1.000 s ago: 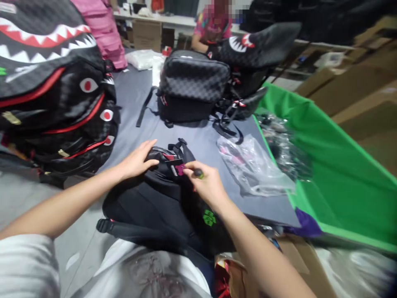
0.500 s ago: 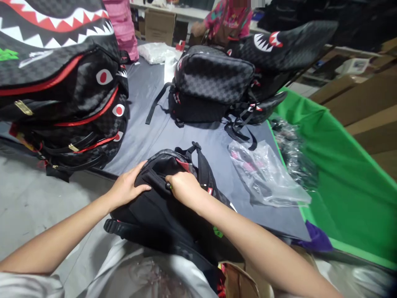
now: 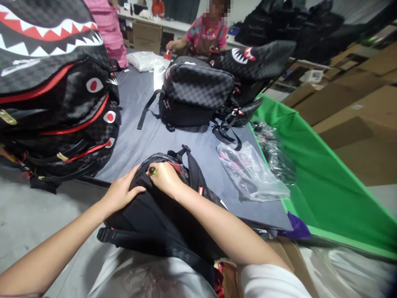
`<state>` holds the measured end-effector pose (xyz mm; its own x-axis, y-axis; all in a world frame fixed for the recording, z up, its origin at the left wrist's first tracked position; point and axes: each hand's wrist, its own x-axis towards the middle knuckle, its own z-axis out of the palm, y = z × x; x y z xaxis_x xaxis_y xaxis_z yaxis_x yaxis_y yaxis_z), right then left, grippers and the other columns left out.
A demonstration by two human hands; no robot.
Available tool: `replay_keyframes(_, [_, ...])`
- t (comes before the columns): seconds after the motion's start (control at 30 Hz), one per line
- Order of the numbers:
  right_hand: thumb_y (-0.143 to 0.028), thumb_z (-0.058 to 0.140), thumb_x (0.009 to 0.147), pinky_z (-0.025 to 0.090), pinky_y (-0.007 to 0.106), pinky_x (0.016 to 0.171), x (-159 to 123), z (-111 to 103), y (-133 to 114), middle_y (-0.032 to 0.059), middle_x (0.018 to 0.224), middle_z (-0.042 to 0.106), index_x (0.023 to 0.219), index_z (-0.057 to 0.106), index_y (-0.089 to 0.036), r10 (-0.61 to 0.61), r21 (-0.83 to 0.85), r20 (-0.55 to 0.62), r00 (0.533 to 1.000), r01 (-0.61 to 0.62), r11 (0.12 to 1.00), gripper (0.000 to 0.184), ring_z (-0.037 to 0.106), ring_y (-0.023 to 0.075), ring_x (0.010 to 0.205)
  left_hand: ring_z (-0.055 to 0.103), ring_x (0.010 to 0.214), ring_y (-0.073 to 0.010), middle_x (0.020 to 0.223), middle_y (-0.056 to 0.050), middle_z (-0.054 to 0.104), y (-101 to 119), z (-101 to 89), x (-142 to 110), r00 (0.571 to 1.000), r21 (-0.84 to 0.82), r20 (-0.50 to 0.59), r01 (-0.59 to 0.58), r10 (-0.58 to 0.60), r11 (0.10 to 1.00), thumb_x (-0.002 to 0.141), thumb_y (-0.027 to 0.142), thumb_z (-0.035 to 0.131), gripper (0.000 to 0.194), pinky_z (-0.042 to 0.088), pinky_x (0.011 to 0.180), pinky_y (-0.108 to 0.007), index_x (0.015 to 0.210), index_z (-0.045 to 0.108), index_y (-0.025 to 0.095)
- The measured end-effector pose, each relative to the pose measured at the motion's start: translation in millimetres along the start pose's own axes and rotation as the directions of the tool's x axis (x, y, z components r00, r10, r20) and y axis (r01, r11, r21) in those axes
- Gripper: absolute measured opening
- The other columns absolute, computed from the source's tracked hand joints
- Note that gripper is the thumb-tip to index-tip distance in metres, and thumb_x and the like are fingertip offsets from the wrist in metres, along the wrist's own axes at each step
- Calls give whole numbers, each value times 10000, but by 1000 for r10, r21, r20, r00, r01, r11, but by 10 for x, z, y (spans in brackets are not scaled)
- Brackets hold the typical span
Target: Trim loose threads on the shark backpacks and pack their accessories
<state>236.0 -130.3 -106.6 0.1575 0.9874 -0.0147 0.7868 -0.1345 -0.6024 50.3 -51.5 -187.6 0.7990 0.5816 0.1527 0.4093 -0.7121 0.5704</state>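
A black backpack [image 3: 161, 219] lies against my body at the near edge of the table, its straps toward me and to the right. My left hand [image 3: 124, 190] grips the backpack's upper left edge, the thumb on the near side and the fingers over the far side. My right hand [image 3: 166, 178] is closed in a fist over the bag's top opening. Out of that fist pokes the rounded end of a small black-and-green handle [image 3: 152, 170]; the rest of this tool is hidden.
Checkered shark-mouth backpacks [image 3: 74, 91] are stacked at left, with more backpacks [image 3: 198, 89] mid-table. A clear plastic bag [image 3: 252, 174] lies at the right, beside a green-lined bin [image 3: 322, 194] holding wrapped items. Across the table stands another person [image 3: 206, 37].
My right fist has moved left along the bag's top, nearer my left hand, and the handle end now points up toward me. The view has shifted slightly to the right.
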Motion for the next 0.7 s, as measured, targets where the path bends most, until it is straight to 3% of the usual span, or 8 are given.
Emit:
replay_keyframes(0.1, [-58,564,841,366,230,639,0,-18,13,55,753,688,707,670,-133,14,9,-16,1000,-14,1000,187,597,129,696,529,1351,-330,1500,-169,502,-13,6,10,1000,1,-11,-17,17,1000,919,673,500,836,481,1100,-480,1557,313,166])
replay_keyframes(0.2, [-61,609,813,342,211,597,-26,-69,42,-4,651,614,655,620,-132,25,185,67,997,-37,982,173,542,98,629,517,1362,-333,1515,-184,480,23,-13,-2,999,18,8,-36,36,999,937,658,475,818,479,1098,-486,1560,295,158])
replay_keyframes(0.3, [-62,628,798,320,202,570,-10,-54,48,-47,582,531,640,587,-134,70,319,111,991,-103,942,179,477,77,569,476,1393,-358,1560,-213,403,88,-54,-3,997,71,44,-60,57,996,931,628,515,916,483,1084,-514,1610,124,155])
replay_keyframes(0.4, [-56,593,804,307,208,567,24,25,23,-44,584,510,614,559,-135,106,332,44,993,-115,936,208,443,73,563,422,1429,-374,1605,-226,310,128,-90,20,989,117,71,-134,126,984,922,573,575,1021,488,1076,-518,1615,-64,181])
replay_keyframes(0.5, [-71,573,801,281,224,552,-1,61,9,-43,566,484,588,553,-139,89,278,4,996,-87,957,224,410,77,556,433,1425,-362,1603,-205,327,129,-113,23,981,132,53,-191,185,973,945,511,572,968,497,1069,-508,1616,-69,235])
replay_keyframes(0.6, [-68,577,807,318,221,570,-123,10,44,-16,616,585,652,635,-129,73,217,39,997,-80,973,176,484,88,579,460,1409,-341,1574,-177,389,122,-138,-11,980,122,20,-200,199,972,966,485,547,889,508,1061,-499,1620,-18,277])
replay_keyframes(0.7, [-105,640,846,416,216,708,-262,-45,111,53,878,741,939,742,-136,39,121,51,998,-45,992,141,653,135,787,475,1400,-331,1566,-163,407,126,-145,-37,979,120,11,-204,205,971,964,484,555,877,512,1060,-492,1620,4,295])
